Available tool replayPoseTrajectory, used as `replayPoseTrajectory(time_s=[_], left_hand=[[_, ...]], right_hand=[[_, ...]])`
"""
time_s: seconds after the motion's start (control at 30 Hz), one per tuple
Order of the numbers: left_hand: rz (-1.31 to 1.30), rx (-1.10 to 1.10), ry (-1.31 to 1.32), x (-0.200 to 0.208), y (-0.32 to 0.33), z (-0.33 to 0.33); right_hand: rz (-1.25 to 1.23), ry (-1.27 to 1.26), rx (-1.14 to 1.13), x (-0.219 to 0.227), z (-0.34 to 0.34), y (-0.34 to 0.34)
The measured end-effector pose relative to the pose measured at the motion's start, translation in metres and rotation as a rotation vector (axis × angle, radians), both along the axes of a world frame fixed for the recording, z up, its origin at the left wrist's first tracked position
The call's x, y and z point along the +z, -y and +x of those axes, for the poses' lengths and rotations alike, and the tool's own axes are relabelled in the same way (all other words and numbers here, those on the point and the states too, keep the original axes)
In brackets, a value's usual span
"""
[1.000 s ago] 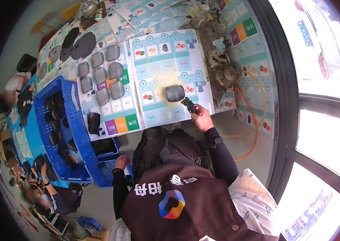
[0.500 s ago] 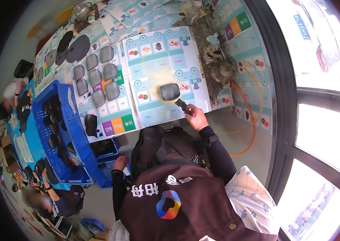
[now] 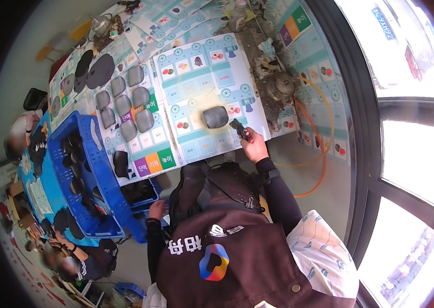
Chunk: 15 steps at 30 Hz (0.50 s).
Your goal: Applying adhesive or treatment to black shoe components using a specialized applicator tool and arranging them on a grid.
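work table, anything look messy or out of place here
Yes. The printed paper sheet has a yellowish stain around the grey pad, by the spray gun in the right hand. Crusty dark residue cakes the table's right side.

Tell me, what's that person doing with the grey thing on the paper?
The person's right hand holds a black spray gun aimed at a dark grey curved part lying on a printed paper sheet. Their left hand rests low beside a blue crate of black parts. More grey parts lie in rows on the next sheet.
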State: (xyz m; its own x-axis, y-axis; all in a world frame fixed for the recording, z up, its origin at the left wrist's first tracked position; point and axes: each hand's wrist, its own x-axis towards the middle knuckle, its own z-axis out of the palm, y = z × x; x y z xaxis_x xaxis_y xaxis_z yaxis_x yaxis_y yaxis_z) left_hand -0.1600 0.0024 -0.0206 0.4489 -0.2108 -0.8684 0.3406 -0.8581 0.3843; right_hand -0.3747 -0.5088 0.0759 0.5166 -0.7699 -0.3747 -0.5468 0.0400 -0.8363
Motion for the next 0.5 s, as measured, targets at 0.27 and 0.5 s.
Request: replayPoseTrajectory(time_s=[0.27, 0.5], left_hand=[[-0.030, -0.123, 0.106, -0.004, 0.001, -0.014], [-0.104, 0.115, 0.006, -0.041, -0.026, -0.030]], right_hand=[[0.086, 0.028, -0.045, -0.003, 0.031, 0.031], [0.199, -0.119, 0.011, 0.021, 0.039, 0.037]])
